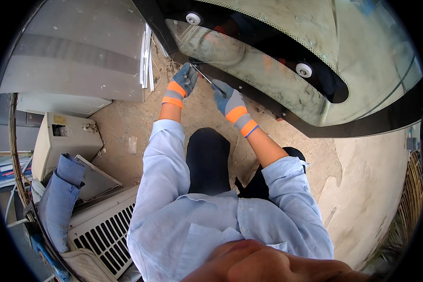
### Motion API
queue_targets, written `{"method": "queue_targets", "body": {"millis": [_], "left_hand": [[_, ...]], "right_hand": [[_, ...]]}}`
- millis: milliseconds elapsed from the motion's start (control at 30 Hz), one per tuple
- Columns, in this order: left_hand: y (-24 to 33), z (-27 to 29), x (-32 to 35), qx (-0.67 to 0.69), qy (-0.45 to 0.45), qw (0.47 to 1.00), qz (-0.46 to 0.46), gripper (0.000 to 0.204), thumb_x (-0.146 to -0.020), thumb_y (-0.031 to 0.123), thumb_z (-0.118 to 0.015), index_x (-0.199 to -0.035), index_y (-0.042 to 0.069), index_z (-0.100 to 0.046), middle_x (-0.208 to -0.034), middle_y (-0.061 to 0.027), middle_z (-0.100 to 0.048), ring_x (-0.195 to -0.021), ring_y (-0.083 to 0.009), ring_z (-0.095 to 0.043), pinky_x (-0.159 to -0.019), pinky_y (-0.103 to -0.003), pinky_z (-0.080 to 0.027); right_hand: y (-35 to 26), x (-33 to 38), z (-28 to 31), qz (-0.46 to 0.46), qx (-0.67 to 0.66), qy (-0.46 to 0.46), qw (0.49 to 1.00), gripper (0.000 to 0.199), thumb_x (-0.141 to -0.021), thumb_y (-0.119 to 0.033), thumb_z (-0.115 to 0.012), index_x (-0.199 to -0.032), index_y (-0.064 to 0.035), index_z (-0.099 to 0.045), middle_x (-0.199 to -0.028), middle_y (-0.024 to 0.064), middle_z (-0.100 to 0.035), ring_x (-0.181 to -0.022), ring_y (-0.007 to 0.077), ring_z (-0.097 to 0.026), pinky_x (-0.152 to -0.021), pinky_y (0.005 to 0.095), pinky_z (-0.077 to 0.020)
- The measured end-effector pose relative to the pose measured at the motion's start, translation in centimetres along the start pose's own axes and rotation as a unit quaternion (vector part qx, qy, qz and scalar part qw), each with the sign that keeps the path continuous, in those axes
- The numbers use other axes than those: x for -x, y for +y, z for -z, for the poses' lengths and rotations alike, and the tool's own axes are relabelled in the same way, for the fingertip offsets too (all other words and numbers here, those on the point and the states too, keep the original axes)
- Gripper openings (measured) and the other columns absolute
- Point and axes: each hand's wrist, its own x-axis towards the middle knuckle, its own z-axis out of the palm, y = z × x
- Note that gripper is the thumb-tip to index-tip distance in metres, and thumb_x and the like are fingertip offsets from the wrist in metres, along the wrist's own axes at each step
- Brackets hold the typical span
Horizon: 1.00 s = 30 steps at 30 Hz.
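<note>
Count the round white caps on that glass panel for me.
2. One white cap sits near the windshield glass upper left edge, above the left hand; the other white cap sits further right, beyond the right hand. More may lie out of frame.

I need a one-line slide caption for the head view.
Two gloved hands, left hand and right hand, work a thin tool along a windshield edge.

head cam | looks straight down | close over hands [207,91] | fisheye

Air-conditioner unit [103,230], blue cloth [58,197], white box [63,143]
</note>
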Motion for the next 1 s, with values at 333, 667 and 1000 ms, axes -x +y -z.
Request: {"method": "queue_targets", "body": {"millis": [333,667,1000], "left_hand": [[-1.6,0.0,-0.4,-0.008,-0.026,0.999,-0.033,0.013,-0.097,0.021,-0.069,-0.104,0.011,-0.071,-0.099,-0.0035,-0.071,-0.089,-0.0181,-0.067,-0.083,-0.034,-0.06],[-2.4,-0.5,-1.3,0.103,-0.028,0.994,-0.038,0.018,-0.093,0.02,-0.074,-0.101,0.005,-0.069,-0.096,-0.0069,-0.07,-0.091,-0.0209,-0.069,-0.084,-0.036,-0.063],[-8.2,1.3,1.4,0.015,-0.037,0.994,0.104,0.022,-0.099,0.015,-0.055,-0.115,0.008,-0.068,-0.103,-0.0058,-0.07,-0.094,-0.0224,-0.069,-0.09,-0.041,-0.058]], "right_hand": [[-3.2,2.5,4.1,0.011,0.103,-0.042,0.994,0.039,-0.093,-0.009,-0.058,-0.131,-0.0011,-0.061,-0.117,0.0154,-0.072,-0.102,0.0238,-0.07,-0.091,0.0303,-0.0522],[-6.6,4.7,8.1,-0.013,0.142,-0.059,0.988,0.04,-0.091,-0.014,-0.057,-0.13,-0.0058,-0.062,-0.116,0.0156,-0.071,-0.103,0.0359,-0.068,-0.09,0.0381,-0.0535],[-15.1,9.1,17.3,-0.101,-0.016,-0.126,0.987,0.043,-0.096,-0.01,-0.058,-0.138,-0.0052,-0.059,-0.113,0.0054,-0.072,-0.072,0.0049,-0.056,-0.057,0.0195,-0.0464]]}}
